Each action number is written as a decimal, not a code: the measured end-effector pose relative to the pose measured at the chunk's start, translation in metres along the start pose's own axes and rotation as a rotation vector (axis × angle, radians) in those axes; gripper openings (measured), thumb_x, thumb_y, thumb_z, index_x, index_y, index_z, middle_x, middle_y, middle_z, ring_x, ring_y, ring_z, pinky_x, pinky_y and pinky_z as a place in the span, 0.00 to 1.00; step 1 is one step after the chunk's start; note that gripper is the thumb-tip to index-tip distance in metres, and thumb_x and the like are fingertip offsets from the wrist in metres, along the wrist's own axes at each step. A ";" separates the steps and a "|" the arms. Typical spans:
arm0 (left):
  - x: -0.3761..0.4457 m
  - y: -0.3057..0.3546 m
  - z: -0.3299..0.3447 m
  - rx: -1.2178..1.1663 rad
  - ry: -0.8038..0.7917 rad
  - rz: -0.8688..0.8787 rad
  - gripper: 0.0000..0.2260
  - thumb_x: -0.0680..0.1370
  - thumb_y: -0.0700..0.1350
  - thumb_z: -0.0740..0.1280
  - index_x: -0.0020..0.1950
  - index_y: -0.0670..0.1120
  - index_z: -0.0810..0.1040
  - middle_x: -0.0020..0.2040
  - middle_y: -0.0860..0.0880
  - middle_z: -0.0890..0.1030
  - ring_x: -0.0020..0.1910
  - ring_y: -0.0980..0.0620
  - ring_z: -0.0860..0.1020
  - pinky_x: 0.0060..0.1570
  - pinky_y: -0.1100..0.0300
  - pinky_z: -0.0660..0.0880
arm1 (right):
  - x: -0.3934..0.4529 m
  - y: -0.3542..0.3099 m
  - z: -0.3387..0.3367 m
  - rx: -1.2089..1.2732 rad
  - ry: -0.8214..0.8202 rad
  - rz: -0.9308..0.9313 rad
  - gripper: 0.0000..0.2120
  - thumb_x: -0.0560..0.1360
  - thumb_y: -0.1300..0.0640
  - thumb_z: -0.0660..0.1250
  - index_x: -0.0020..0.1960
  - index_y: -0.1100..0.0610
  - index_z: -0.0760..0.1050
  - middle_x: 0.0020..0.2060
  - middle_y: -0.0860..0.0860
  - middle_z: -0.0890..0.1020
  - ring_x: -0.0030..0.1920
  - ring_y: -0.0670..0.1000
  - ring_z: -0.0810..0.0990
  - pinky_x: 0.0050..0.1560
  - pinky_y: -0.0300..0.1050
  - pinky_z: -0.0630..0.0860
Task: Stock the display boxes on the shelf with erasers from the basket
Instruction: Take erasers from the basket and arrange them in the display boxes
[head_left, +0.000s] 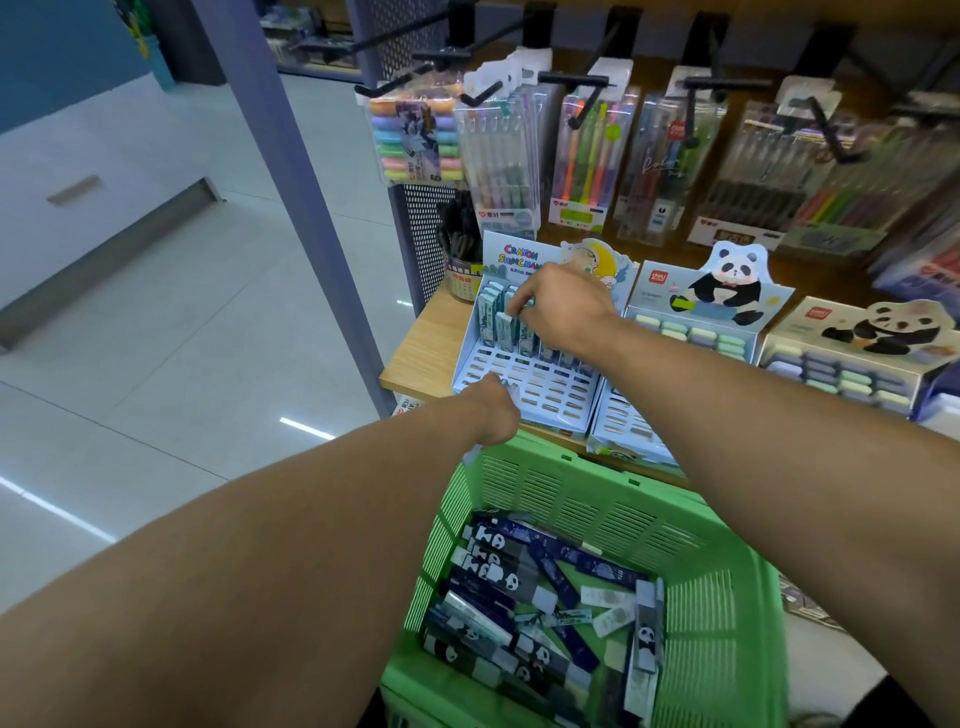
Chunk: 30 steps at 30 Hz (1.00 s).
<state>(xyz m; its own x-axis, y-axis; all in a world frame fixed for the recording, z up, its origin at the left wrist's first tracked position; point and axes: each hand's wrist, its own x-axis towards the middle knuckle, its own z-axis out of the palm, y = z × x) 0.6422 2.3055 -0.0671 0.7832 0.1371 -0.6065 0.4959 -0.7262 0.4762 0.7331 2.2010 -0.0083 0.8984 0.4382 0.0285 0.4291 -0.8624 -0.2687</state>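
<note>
R hand, frame centre, pinches upright eraser over display box slots just below; L hand grips box's front-left edge.

My right hand pinched a pale eraser standing in the slotted blue display box on the wooden shelf. My left hand gripped several erasers at the box's front edge, above the green basket of panda-printed erasers.
</note>
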 end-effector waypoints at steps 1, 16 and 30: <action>-0.001 0.000 -0.001 -0.008 0.011 0.004 0.22 0.82 0.37 0.57 0.75 0.38 0.56 0.68 0.33 0.69 0.64 0.35 0.73 0.31 0.57 0.64 | 0.000 -0.001 0.001 0.000 -0.007 0.001 0.16 0.77 0.62 0.65 0.54 0.44 0.85 0.58 0.49 0.84 0.59 0.54 0.78 0.47 0.45 0.73; -0.008 0.003 -0.003 -0.022 0.056 0.003 0.21 0.82 0.37 0.56 0.74 0.36 0.58 0.69 0.35 0.69 0.66 0.36 0.71 0.42 0.53 0.68 | 0.000 -0.001 0.006 -0.012 0.132 0.034 0.07 0.80 0.49 0.67 0.53 0.47 0.84 0.52 0.50 0.83 0.57 0.54 0.78 0.44 0.45 0.66; -0.010 0.004 -0.004 -0.021 0.052 0.003 0.22 0.82 0.36 0.56 0.75 0.36 0.57 0.70 0.35 0.67 0.67 0.35 0.71 0.45 0.47 0.72 | 0.002 0.002 0.005 0.033 0.136 0.031 0.07 0.78 0.46 0.70 0.50 0.47 0.84 0.56 0.49 0.83 0.59 0.53 0.77 0.45 0.45 0.68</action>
<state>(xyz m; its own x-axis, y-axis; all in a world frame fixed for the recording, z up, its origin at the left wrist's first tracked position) 0.6380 2.3042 -0.0564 0.8032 0.1701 -0.5709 0.5003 -0.7128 0.4915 0.7354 2.2014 -0.0133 0.9163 0.3715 0.1495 0.4001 -0.8650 -0.3029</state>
